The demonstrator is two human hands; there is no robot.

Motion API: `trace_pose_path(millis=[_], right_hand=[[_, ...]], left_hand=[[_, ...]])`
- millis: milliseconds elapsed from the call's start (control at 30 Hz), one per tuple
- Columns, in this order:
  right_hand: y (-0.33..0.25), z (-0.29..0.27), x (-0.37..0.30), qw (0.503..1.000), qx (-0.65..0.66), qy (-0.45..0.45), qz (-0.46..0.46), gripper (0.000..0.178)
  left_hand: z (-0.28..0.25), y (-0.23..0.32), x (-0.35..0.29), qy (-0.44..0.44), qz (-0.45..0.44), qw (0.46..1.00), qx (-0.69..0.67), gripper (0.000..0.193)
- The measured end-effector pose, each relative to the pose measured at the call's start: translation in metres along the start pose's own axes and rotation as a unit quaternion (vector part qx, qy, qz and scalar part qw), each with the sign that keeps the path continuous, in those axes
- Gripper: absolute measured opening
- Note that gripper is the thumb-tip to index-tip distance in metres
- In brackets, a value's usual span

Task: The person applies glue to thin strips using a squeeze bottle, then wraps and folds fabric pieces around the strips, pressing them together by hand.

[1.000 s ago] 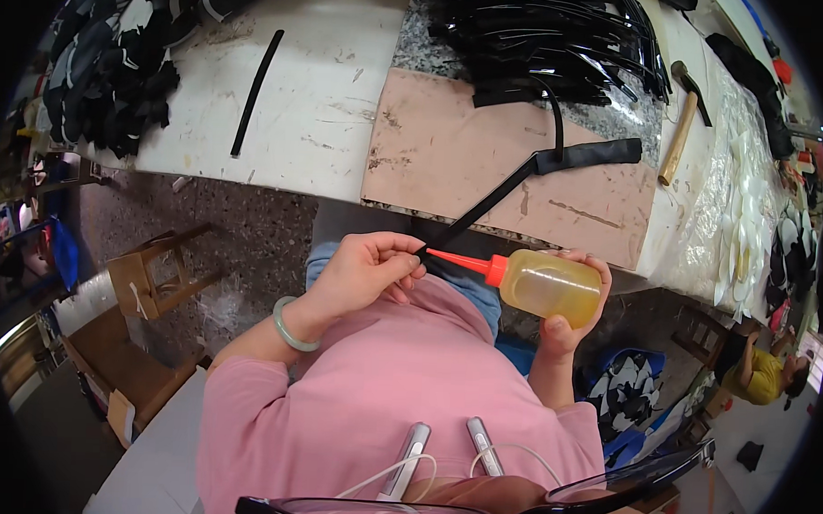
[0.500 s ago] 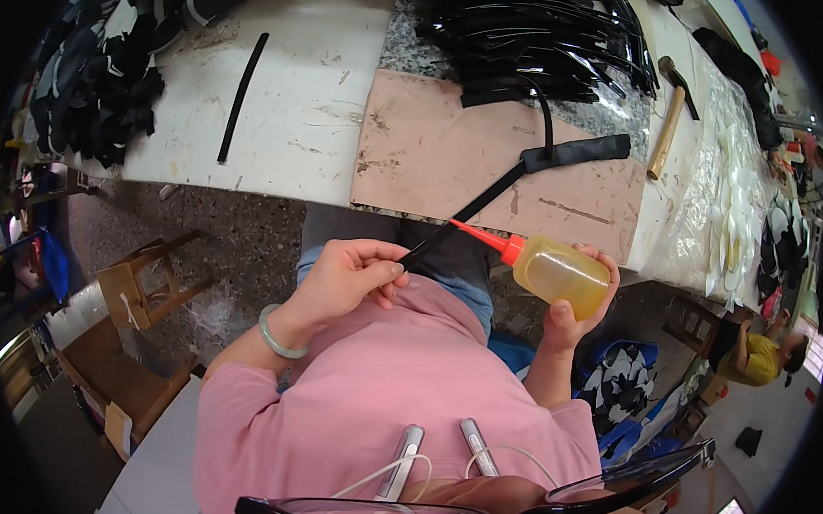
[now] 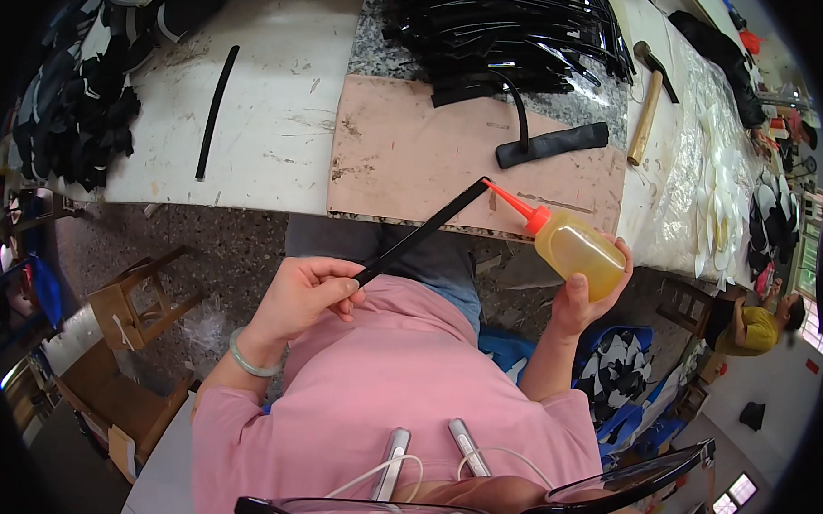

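A narrow black strip (image 3: 426, 228) is pinched at its near end by my left hand (image 3: 312, 294), fingers closed on it. It slants up and right toward the table's front edge. My right hand (image 3: 594, 283) grips a clear squeeze bottle (image 3: 578, 252) of yellowish liquid, tilted so its red nozzle (image 3: 511, 200) points up-left. The nozzle tip is at the strip's far end; I cannot tell whether they touch. Beyond it, a black wrapped roll (image 3: 553, 145) lies on the pinkish-brown board (image 3: 388, 156), with a thin curved black strip (image 3: 523, 111) reaching to it.
A pile of glossy black strips (image 3: 501, 43) lies at the back. One black strip (image 3: 217, 112) rests on the white table (image 3: 280, 126) at left, near dark cut pieces (image 3: 67, 123). A wooden-handled hammer (image 3: 648, 116) and white pieces (image 3: 717, 191) lie right. A stool (image 3: 138, 302) stands left; a person (image 3: 754, 323) is far right.
My left hand has drawn the strip left and toward me, so its far end is off the black roll. My right hand has moved slightly right, bringing the nozzle tip from mid-strip to that end.
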State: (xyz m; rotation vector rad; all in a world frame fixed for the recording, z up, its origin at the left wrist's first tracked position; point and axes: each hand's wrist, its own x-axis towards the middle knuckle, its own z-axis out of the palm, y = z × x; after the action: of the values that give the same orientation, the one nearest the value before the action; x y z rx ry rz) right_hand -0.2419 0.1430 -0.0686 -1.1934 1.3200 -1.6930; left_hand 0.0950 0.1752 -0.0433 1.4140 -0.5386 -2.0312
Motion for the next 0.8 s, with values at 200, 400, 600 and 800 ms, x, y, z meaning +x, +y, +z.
trace_pose_path(millis=[200, 400, 600, 800], right_hand=[[-0.002, 0.000, -0.003, 1.000, -0.001, -0.015, -0.009, 0.081], [-0.005, 0.004, -0.010, 0.998, 0.035, -0.059, 0.006, 0.081], [0.000, 0.012, -0.022, 0.991, 0.077, -0.109, 0.023, 0.080], [-0.003, 0.022, -0.026, 0.980, 0.098, -0.170, 0.032, 0.079]], left_hand=[[0.004, -0.002, 0.001, 0.015, 0.001, 1.000, -0.019, 0.018], [0.005, 0.000, 0.001, 0.029, 0.009, 0.999, -0.019, 0.019], [0.004, -0.002, 0.001, 0.025, 0.012, 1.000, -0.002, 0.020], [0.007, -0.004, 0.003, 0.033, 0.017, 0.999, 0.003, 0.020]])
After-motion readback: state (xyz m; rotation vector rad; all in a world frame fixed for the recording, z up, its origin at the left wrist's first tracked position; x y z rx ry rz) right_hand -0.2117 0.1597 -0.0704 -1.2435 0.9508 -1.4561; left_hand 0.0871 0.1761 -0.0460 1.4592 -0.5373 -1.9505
